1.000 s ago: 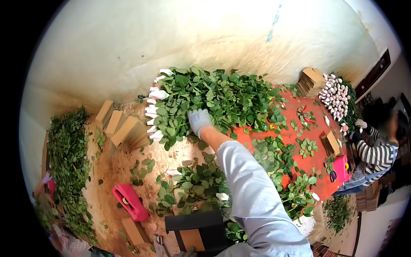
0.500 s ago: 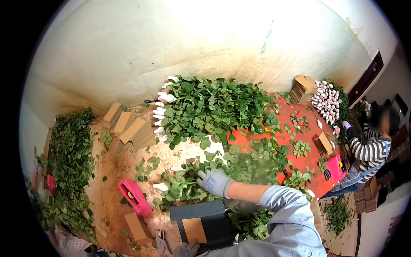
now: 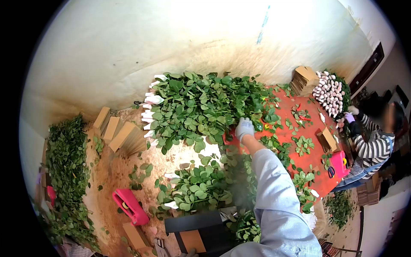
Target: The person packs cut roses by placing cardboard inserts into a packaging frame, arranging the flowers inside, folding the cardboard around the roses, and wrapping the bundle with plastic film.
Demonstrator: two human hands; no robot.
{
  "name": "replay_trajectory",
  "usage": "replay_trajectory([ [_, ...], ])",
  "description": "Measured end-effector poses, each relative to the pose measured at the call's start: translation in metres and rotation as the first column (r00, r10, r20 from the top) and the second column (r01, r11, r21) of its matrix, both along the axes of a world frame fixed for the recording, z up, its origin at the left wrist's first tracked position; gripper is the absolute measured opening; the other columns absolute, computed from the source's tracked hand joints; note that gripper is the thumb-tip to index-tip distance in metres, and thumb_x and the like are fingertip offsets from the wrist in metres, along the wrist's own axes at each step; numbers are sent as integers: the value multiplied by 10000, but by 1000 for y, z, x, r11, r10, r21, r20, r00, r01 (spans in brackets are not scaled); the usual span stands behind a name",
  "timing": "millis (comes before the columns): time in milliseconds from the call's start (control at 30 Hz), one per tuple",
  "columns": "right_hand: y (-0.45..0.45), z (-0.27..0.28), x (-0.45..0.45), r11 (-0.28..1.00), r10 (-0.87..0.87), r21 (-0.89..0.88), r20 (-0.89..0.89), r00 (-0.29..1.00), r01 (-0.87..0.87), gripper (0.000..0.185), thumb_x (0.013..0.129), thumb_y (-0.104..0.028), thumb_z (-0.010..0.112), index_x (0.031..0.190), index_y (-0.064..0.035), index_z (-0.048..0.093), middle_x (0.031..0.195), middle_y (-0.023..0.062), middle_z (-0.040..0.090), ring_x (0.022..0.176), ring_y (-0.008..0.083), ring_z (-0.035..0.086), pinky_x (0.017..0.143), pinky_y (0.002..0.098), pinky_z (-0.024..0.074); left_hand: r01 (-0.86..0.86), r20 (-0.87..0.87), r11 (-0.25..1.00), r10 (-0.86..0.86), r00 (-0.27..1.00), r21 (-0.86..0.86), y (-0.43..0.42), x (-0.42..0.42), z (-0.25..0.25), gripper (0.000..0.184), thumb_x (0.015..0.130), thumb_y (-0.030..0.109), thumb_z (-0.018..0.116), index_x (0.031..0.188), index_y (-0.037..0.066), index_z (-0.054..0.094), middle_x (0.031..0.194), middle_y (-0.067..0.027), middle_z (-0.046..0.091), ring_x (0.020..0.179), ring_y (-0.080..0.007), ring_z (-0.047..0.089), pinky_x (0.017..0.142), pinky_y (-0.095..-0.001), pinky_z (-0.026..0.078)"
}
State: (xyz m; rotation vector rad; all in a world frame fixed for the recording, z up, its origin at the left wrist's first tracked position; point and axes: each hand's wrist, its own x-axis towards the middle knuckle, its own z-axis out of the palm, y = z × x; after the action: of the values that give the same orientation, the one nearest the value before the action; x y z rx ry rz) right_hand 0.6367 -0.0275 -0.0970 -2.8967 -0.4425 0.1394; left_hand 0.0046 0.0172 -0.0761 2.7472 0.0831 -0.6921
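Note:
My right hand [image 3: 245, 129], in a pale grey glove, reaches to the lower right edge of a big pile of leafy rose stems [image 3: 197, 109]. Its fingers are drawn together among the leaves, and what they grip is hidden. White-sleeved heads [image 3: 154, 100] line the pile's left side. A smaller group of leafy stems [image 3: 199, 188] with white-sleeved heads lies nearer me. In front of it stands a black box-like stand [image 3: 214, 233] with a tan cardboard piece [image 3: 193, 241] on it. At the bottom edge, my gloved left hand [image 3: 192, 253] barely shows beside the cardboard; its fingers are mostly cut off.
A pink tape dispenser [image 3: 130, 207] and folded cardboard pieces [image 3: 127, 136] sit to the left, beside heaped foliage [image 3: 64, 158]. Rightward on the red surface [image 3: 295, 118] are loose leaves, a cardboard stack [image 3: 305, 81] and bundled pale roses [image 3: 329, 94]. A co-worker [image 3: 370, 145] stands there.
My right hand has left the nearer stems and moved up and right to the big pile. The view has shifted slightly, and my left hand now shows less at the bottom.

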Motion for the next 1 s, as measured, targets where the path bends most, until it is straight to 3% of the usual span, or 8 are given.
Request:
replay_trajectory([
  [333, -1, -28, 32, 956, 66, -289, 49, 997, -49, 294, 950, -212, 580, 1190, -104, 711, 1346, 138, 554, 1301, 349, 501, 981, 487, 471, 1, -54, 1000, -1, 999, 9, 14, 25, 7, 501, 903, 296, 563, 1366, 111, 611, 1542, -126, 488, 1053, -267, 635, 734, -414, 531],
  [400, -11, -33, 22, 939, 188, -304, 56, 981, -162, 323, 943, -254, 593, 1207, -98, 696, 1350, 151, 547, 1305, 352, 490, 997, 499, 458, 5, -51, 1000, -5, 999, 10, 16, 27, 7, 500, 903, 296, 564, 1365, 112, 612, 1540, -125, 490, 1054, -267, 635, 737, -414, 531],
  [500, -39, -20, -19, 936, 271, -246, 55, 961, -250, 385, 933, -306, 616, 1241, -79, 661, 1346, 188, 542, 1284, 364, 504, 1007, 511, 461, 6, -30, 1000, -6, 1000, 10, 18, 29, 5, 498, 904, 296, 564, 1364, 112, 613, 1539, -124, 492, 1055, -267, 636, 740, -414, 532],
  [567, -58, -3, -42, 891, 392, -215, -84, 916, -400, 442, 921, -324, 639, 1270, -52, 620, 1348, 222, 532, 1256, 388, 524, 1017, 510, 473, 10, -16, 1000, -10, 1000, 11, 19, 28, 3, 497, 904, 297, 565, 1363, 113, 614, 1537, -123, 493, 1056, -267, 637, 743, -414, 532],
  [700, -79, 33, -78, 830, 538, -19, -235, 810, -557, 426, 930, -246, 641, 1250, 29, 587, 1283, 304, 590, 1207, 455, 593, 1025, 498, 496, 23, 24, 1000, -23, 999, 19, 20, 30, -1, 495, 905, 297, 566, 1362, 114, 615, 1535, -121, 496, 1058, -267, 637, 748, -414, 533],
  [833, -95, 59, -99, 833, 547, 43, -218, 808, -552, 396, 936, -211, 618, 1241, 41, 587, 1264, 316, 610, 1185, 462, 616, 1027, 488, 498, 34, 60, 999, -35, 998, 26, 21, 31, -5, 492, 906, 298, 567, 1361, 115, 616, 1533, -119, 499, 1060, -267, 638, 753, -415, 534],
  [900, -113, 103, -116, 810, 544, 5, -379, 749, -586, 369, 950, -206, 610, 1234, 30, 597, 1263, 305, 608, 1175, 463, 614, 1007, 492, 508, 35, 68, 999, -37, 997, 32, 23, 31, -5, 491, 906, 298, 567, 1360, 116, 617, 1532, -118, 500, 1061, -267, 639, 755, -415, 534],
  [1000, -156, 120, -120, 817, 510, -47, -407, 758, -575, 341, 959, -216, 614, 1229, -9, 612, 1249, 278, 615, 1169, 461, 615, 988, 494, 514, 29, 69, 999, -30, 997, 28, 25, 30, -6, 490, 907, 299, 568, 1359, 117, 617, 1530, -116, 503, 1062, -267, 640, 759, -415, 535],
])
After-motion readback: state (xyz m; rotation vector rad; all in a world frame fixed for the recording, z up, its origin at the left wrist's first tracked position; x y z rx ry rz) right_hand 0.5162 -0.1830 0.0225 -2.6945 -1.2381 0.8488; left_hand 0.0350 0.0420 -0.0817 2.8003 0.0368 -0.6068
